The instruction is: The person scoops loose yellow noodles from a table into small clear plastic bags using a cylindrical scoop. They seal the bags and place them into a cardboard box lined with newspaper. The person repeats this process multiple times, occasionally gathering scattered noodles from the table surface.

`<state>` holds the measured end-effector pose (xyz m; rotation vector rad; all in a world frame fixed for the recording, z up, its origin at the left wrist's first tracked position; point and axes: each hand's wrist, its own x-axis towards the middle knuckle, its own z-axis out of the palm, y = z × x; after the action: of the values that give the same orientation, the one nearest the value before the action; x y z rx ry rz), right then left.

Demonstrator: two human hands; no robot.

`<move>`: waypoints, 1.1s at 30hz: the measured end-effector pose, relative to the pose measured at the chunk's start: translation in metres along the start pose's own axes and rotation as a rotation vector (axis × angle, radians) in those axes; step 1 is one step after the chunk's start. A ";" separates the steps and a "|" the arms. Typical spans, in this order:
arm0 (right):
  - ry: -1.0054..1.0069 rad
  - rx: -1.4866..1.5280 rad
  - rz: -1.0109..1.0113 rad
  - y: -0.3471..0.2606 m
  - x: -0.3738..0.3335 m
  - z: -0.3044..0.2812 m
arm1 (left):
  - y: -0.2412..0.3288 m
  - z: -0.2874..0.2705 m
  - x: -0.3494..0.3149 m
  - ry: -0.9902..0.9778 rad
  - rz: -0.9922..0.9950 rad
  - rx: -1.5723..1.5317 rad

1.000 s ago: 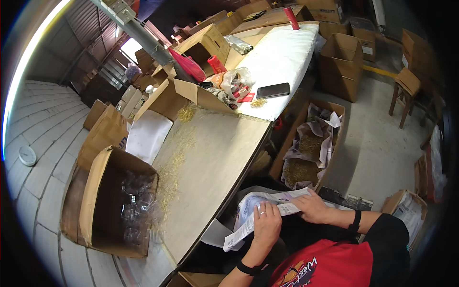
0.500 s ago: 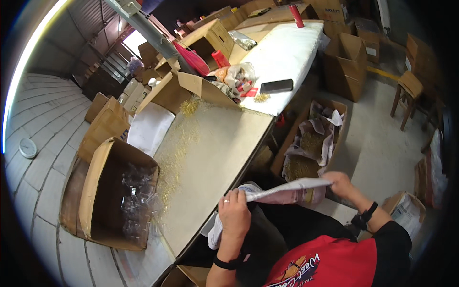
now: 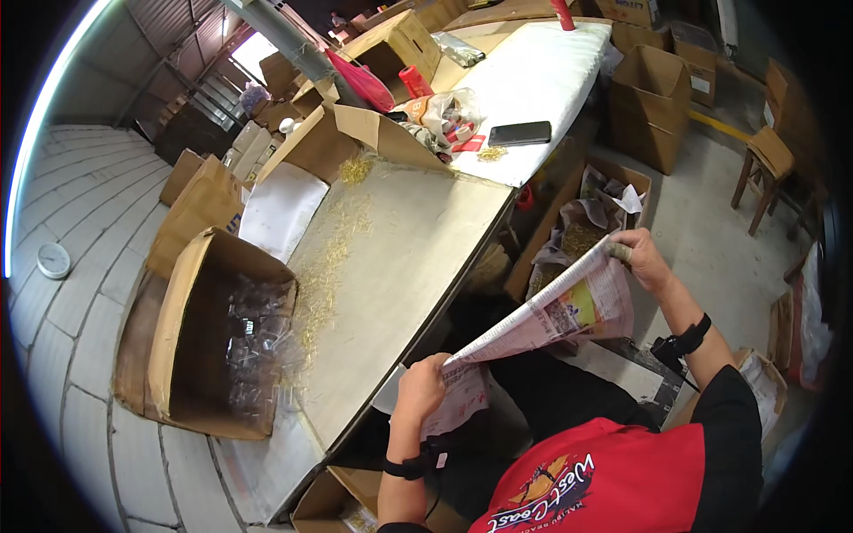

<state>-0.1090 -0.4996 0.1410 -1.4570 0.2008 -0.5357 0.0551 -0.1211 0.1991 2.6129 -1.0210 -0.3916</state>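
Head view: one newspaper sheet [image 3: 555,311] hangs stretched and slanted between both hands, above the lap and beside the table edge.
Left hand [image 3: 423,388]: fingers curled tight around the sheet's lower end.
Right hand [image 3: 644,258]: raised higher, thumb and fingers pinching the sheet's upper corner.
Work done: the long cardboard carton [image 3: 629,175] past the sheet already has crumpled paper inside, with gold-coloured slivers [image 3: 582,238] among it.
Work left: this sheet looks opened out but not yet laid down; it hides the carton's near end, so I cannot tell how much remains there.
Worktable [image 3: 418,240]: pale top, more slivers strewn down its left side; at that side, a tipped carton [image 3: 191,355] holds clear plastic containers [image 3: 258,346].
White-covered end: a smartphone [image 3: 520,133], a stuffed plastic bag [image 3: 453,111], and a red can [image 3: 415,82] behind the bag.
Room: pale block wall [image 3: 84,204] with a round white dial [image 3: 53,260] at left; concrete floor [image 3: 684,222], wooden stool [image 3: 764,155] and further cartons at right.
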 end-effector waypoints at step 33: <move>-0.532 -1.125 -0.815 -0.039 -0.012 0.140 | 0.034 0.023 -0.001 0.263 0.346 0.104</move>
<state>-0.0658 -0.3712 0.1941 -2.7438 -0.6587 -0.6885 0.0252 -0.1482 0.1908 2.4215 -1.3915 0.0860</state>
